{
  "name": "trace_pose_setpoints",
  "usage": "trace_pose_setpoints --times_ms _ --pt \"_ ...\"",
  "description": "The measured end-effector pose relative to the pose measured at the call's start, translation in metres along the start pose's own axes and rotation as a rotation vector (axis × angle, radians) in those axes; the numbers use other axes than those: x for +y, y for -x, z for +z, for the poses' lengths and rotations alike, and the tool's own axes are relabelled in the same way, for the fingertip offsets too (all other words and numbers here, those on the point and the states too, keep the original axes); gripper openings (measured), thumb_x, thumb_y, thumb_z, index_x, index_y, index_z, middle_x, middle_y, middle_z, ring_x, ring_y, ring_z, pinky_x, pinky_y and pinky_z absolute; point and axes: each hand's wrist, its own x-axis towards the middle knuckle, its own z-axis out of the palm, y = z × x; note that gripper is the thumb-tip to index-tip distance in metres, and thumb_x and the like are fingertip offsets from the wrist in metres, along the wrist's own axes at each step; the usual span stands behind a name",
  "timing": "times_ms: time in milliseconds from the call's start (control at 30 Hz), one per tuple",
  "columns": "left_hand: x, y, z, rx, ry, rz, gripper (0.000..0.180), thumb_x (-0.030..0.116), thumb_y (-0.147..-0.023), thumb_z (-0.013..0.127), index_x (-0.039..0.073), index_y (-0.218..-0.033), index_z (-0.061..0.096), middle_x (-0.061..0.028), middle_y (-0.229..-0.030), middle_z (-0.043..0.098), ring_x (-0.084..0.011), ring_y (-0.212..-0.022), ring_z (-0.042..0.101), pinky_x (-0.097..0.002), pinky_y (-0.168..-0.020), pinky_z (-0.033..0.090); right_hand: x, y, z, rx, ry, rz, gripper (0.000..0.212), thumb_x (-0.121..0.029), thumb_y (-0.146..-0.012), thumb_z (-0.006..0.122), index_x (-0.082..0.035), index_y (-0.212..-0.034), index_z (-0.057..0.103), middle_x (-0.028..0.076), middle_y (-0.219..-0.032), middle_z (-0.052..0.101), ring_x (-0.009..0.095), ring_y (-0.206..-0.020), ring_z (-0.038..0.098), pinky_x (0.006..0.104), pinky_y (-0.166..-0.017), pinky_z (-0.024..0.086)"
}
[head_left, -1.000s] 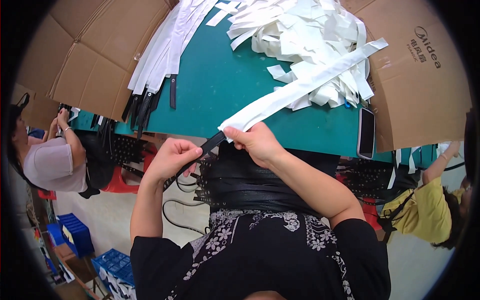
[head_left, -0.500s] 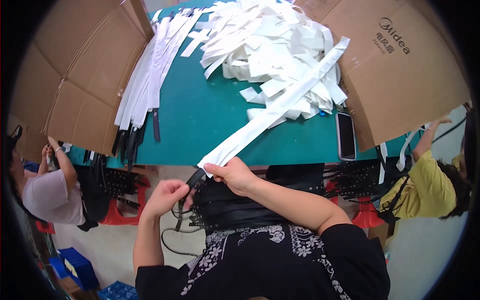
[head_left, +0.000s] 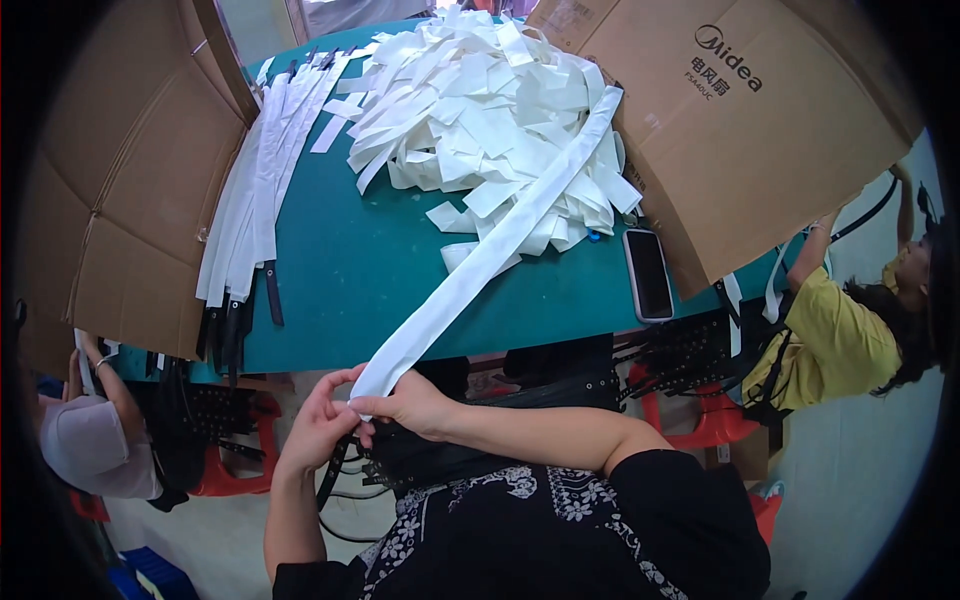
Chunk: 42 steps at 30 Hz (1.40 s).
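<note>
A long white fabric sleeve [head_left: 480, 260] runs from my hands across the table edge to the far pile. My right hand [head_left: 415, 405] is closed on its near end, thumb on top. Right beside it, my left hand [head_left: 322, 420] is closed at the sleeve's mouth, where a black belt [head_left: 328, 482] hangs down below the fingers. How far the belt reaches inside the sleeve is hidden. Many black belts with metal eyelets [head_left: 570, 385] lie across my lap.
A heap of white sleeves [head_left: 470, 120] covers the green table [head_left: 340, 270]. Sleeved belts [head_left: 262, 190] lie at left. Cardboard boxes [head_left: 130, 190] [head_left: 760, 150] flank both sides, with a phone [head_left: 649, 275] by the right one. People sit at left [head_left: 95, 450] and right [head_left: 835, 345].
My left hand has come up against the sleeve's near end, beside my right hand. Both hands and the sleeve's near end sit lower and further left; the view has shifted too.
</note>
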Motion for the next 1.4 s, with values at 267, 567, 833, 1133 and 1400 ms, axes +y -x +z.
trace_pose_setpoints --times_ms 267,567,833,1133,1400 --pt "-0.022 0.004 -0.021 -0.110 -0.142 -0.057 0.015 0.015 -0.085 0.050 0.001 -0.090 0.052 -0.0054 -0.063 0.056 -0.0117 -0.048 0.052 -0.0227 -0.043 0.040 0.024 0.003 0.002 0.051 0.084 0.015 0.043 -0.014 -0.074 0.068 0.001 -0.107 0.046 0.005 -0.083 0.056 0.008 -0.065 0.050 0.0219 -0.053 0.040" --pt "-0.032 -0.017 0.014 0.234 -0.529 0.212 0.041 0.033 -0.088 0.042 0.006 -0.118 0.037 -0.0018 -0.086 0.053 -0.0052 -0.070 0.047 -0.0185 -0.051 0.036 0.053 0.001 -0.001 0.011 0.251 0.051 0.059 -0.007 -0.070 0.065 -0.003 -0.121 0.036 0.005 -0.094 0.052 0.012 -0.086 0.052 0.0257 -0.069 0.045" --pt "-0.022 0.049 -0.053 0.174 -0.488 -0.060 0.015 0.014 -0.082 0.055 0.001 -0.073 0.056 0.0062 -0.061 0.050 -0.0018 -0.055 0.043 -0.0174 -0.049 0.033 -0.101 -0.025 -0.127 0.352 -0.606 -0.241 0.022 -0.022 -0.086 0.051 -0.001 -0.095 0.052 0.010 -0.086 0.054 0.021 -0.084 0.054 0.0359 -0.081 0.045" --pt "0.042 -0.009 -0.094 0.640 -0.672 0.503 0.018 0.013 -0.086 0.050 0.001 -0.073 0.049 0.0044 -0.063 0.041 -0.0043 -0.061 0.036 -0.0203 -0.052 0.031 -0.407 -0.231 -0.155 0.273 -0.005 -0.651 0.027 -0.022 -0.088 0.044 -0.001 -0.102 0.054 0.009 -0.090 0.060 0.018 -0.080 0.057 0.0283 -0.068 0.048" --pt "0.149 -0.169 -0.221 0.852 -0.594 0.350 0.028 0.028 -0.089 0.048 0.001 -0.090 0.058 0.0028 -0.068 0.048 -0.0057 -0.063 0.045 -0.0198 -0.054 0.036 -0.381 -0.281 -0.068 0.035 1.145 -0.327 0.070 -0.043 -0.080 0.056 -0.001 -0.129 0.030 0.019 -0.124 0.042 0.033 -0.106 0.046 0.0392 -0.087 0.042"
